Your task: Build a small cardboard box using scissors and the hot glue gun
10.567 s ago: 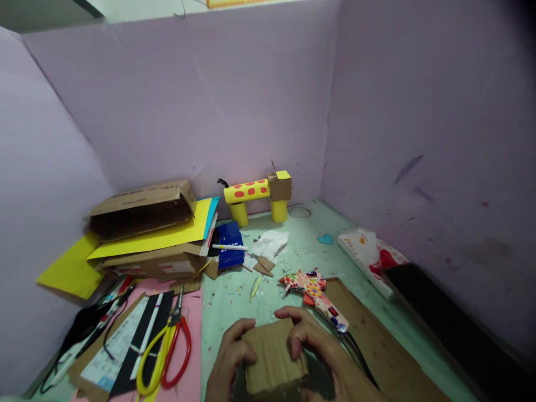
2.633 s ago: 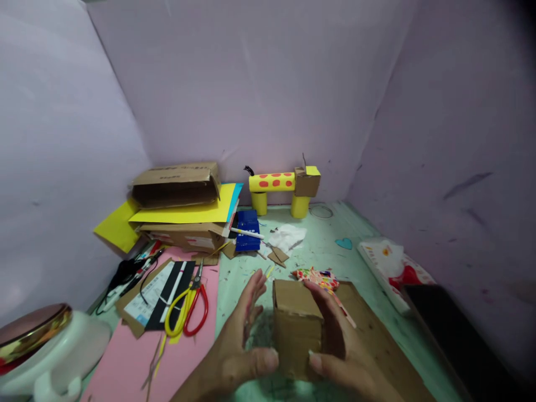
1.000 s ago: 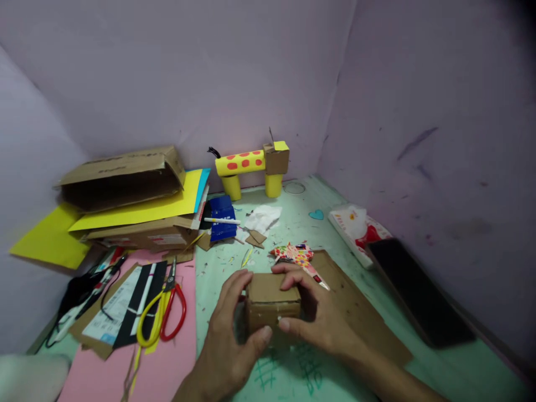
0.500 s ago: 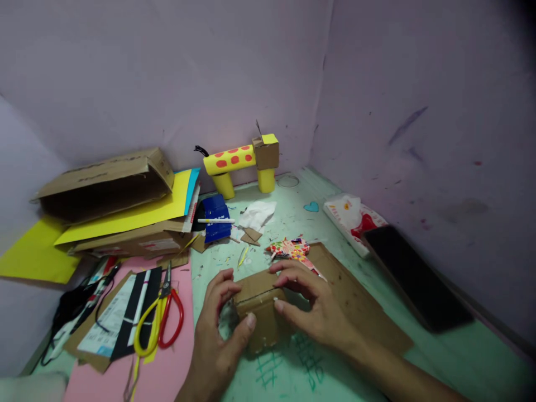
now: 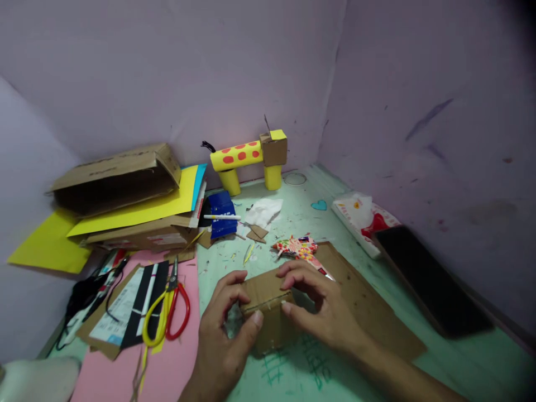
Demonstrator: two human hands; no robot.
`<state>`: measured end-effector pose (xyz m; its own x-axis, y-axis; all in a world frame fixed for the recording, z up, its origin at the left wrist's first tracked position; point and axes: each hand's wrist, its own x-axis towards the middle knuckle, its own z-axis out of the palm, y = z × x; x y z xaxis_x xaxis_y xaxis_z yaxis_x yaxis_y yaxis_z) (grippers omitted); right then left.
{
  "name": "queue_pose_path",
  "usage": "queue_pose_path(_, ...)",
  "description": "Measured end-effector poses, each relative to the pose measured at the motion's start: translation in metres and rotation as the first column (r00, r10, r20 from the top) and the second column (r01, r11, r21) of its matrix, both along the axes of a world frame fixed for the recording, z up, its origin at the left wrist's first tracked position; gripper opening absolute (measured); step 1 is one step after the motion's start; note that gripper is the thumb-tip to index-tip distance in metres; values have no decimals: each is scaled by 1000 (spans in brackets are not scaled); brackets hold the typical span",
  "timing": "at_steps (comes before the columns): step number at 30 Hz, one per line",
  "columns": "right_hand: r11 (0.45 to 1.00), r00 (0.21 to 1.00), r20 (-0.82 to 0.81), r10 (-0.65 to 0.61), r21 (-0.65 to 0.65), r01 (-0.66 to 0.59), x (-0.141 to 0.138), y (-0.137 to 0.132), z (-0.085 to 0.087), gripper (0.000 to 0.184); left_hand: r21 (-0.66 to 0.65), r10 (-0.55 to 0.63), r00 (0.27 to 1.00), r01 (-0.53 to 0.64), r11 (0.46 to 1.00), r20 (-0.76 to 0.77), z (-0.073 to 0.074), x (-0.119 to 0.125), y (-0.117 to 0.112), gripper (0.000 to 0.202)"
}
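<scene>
- Left hand (image 5: 224, 332): fingers bent, thumb angled up toward right hand (image 5: 324, 304), loose two-sided grip.
- Right hand: fingers curled leftward, thumb tip below index tip, pinching.
- Hands facing, apart, about level.
- Left wrist (image 5: 203, 375) near bottom edge.
- Right forearm (image 5: 389, 360) bare, diagonal from lower right.

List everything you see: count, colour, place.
Small box: 1, brown, between hands
Animal model: 1, yellow, red-spotted, back
Glue gun: 1, multicoloured, beyond box
Cardboard sheet: 1, brown, right
Slab: 1, black, right
Tissue pack: 1, white and red, right
Tissue: 1, white, back
Flat packet: 1, blue, back
Scissors: 1, yellow and red, left
Paper sheets: several, yellow, pink, blue, left
Open carton: 1, brown, left
Rounded object: 1, white, bottom left
Small clutter: uncounted, mixed, scattered
Left hand: 1, on box
Right hand: 1, on box
</scene>
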<state>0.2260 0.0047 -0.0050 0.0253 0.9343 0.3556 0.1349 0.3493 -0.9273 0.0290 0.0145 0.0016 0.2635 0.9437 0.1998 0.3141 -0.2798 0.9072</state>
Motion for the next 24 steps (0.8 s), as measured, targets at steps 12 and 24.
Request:
queue_pose_path(12,999,1000,6,-24,46,24,1,2,-1,14,106,0,1000,1,994,-13,1,1,1,8)
queue_pose_path(24,996,999,31,-36,81,33,2,1,-1,14,169,18,1000,-13,985,-26,4,2,1,7)
